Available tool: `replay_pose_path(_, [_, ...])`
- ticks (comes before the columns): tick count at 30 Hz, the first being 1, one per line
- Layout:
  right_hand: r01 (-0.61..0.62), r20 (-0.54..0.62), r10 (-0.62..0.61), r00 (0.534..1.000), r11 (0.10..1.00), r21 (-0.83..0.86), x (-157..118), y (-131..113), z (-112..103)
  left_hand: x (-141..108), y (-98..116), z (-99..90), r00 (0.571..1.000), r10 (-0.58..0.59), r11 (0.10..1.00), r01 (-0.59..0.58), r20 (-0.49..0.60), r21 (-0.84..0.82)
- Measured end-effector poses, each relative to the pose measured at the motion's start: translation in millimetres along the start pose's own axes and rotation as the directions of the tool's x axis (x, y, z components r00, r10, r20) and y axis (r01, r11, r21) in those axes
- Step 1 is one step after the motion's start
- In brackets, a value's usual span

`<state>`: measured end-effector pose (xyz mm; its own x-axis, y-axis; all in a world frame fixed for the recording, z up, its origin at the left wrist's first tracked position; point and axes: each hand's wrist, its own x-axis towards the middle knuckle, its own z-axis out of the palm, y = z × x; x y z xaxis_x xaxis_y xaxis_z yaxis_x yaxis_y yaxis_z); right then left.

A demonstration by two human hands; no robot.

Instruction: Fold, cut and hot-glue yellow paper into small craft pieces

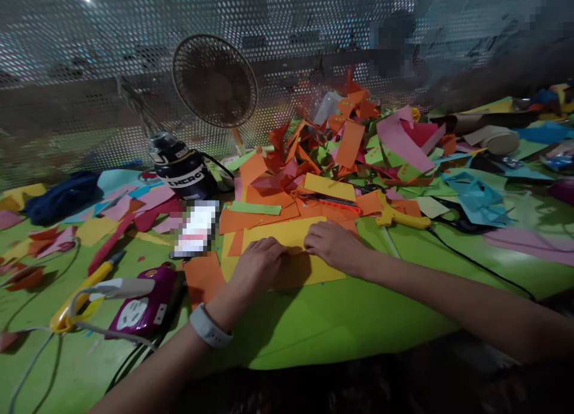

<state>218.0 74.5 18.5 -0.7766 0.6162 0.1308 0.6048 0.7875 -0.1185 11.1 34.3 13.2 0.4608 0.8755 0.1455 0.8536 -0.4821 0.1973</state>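
A yellow sheet of paper point(293, 230) lies flat before me on the green-covered table point(287, 333). My left hand point(259, 261), with a grey watch point(210, 327) on the wrist, rests on its left part with curled fingers. Opposite it, my right hand point(332, 246) is also curled, thumb and fingers pinched together at the sheet's middle. Both hands seem to grip a fold or edge of the yellow paper between them; their fingers partly hide it. Orange paper point(204, 277) sticks out at the left of the sheet.
A phone point(196, 228), purple power bank point(146, 300) and yellow-handled tool point(87, 288) with cords lie left. A dark bottle point(183, 169) and fan point(215, 82) stand behind. Coloured scraps point(352, 143) pile up at the back, beside a cutter point(329, 201) and yellow glue gun point(403, 216).
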Motion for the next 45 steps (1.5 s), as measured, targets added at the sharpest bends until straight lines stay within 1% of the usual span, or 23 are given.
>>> replay_pose_path(2, [-0.117, 0.037, 0.113, 0.993, 0.985, 0.13, 4, 1, -4, 2, 0, -2.3, 0.997, -0.08, 0.994, 0.081, 0.016, -0.077])
replay_pose_path(4, [-0.226, 0.09, 0.211, 0.973, 0.947, 0.23, 7, 2, -8, 4, 1, -5.4, 0.987, -0.155, 0.981, 0.158, 0.029, -0.117])
replay_pose_path(5, [-0.27, 0.116, 0.248, 0.962, 0.926, 0.263, 8, 2, -11, 4, 2, -7.0, 0.981, -0.188, 0.975, 0.191, 0.036, -0.112])
replay_pose_path(7, [-0.337, 0.161, 0.301, 0.94, 0.893, 0.299, 10, 3, -15, 4, 6, -9.3, 0.97, -0.238, 0.969, 0.24, 0.041, -0.052])
replay_pose_path(9, [-0.378, 0.197, 0.33, 0.923, 0.874, 0.305, 13, 4, -16, 2, 15, -8.2, 0.971, -0.237, 0.971, 0.237, 0.019, 0.036])
replay_pose_path(11, [-0.4, 0.228, 0.342, 0.912, 0.866, 0.301, 15, 6, -15, -3, 27, -2.2, 0.984, -0.177, 0.977, 0.18, -0.037, 0.11])
replay_pose_path(13, [-0.409, 0.238, 0.347, 0.907, 0.861, 0.302, 16, 8, -13, -10, 39, 7.9, 0.986, -0.117, 0.979, 0.135, -0.121, 0.151])
replay_pose_path(15, [-0.416, 0.236, 0.355, 0.905, 0.853, 0.315, 16, 9, -11, -16, 48, 18.5, 0.995, -0.043, 0.985, 0.058, -0.089, 0.163])
replay_pose_path(18, [-0.426, 0.238, 0.362, 0.902, 0.837, 0.343, 15, 9, -10, -21, 53, 27.6, 0.999, -0.034, 0.991, 0.034, -0.006, 0.131])
replay_pose_path(20, [-0.424, 0.246, 0.354, 0.903, 0.832, 0.358, 14, 10, -10, -20, 52, 27.6, 0.999, -0.038, 0.994, 0.036, 0.026, 0.101])
replay_pose_path(26, [-0.424, 0.299, 0.319, 0.899, 0.802, 0.421, 16, 17, -8, -14, 46, 19.5, 0.993, -0.056, 0.998, 0.054, 0.1, 0.024])
replay_pose_path(32, [-0.444, 0.311, 0.34, 0.888, 0.811, 0.382, 12, 22, -12, -13, 46, 18.5, 0.99, -0.061, 0.998, 0.057, 0.13, 0.037])
replay_pose_path(35, [-0.467, 0.328, 0.359, 0.874, 0.807, 0.36, 7, 27, -14, -15, 46, 20.3, 0.992, -0.06, 0.997, 0.055, 0.109, 0.045])
replay_pose_path(39, [-0.479, 0.326, 0.382, 0.865, 0.821, 0.31, -1, 37, -19, -16, 44, 23.5, 0.995, -0.061, 0.996, 0.056, 0.078, 0.062])
replay_pose_path(41, [-0.506, 0.3, 0.428, 0.852, 0.821, 0.264, -5, 37, -25, -16, 44, 23.9, 0.995, -0.062, 0.996, 0.056, 0.08, 0.071])
replay_pose_path(43, [-0.54, 0.223, 0.498, 0.838, 0.816, 0.207, -9, 31, -30, -16, 44, 23.9, 0.995, -0.058, 0.995, 0.052, 0.08, 0.081])
replay_pose_path(45, [-0.534, 0.087, 0.527, 0.845, 0.829, 0.164, -13, 16, -30, -16, 44, 24.7, 0.998, -0.037, 0.995, 0.031, 0.059, 0.092])
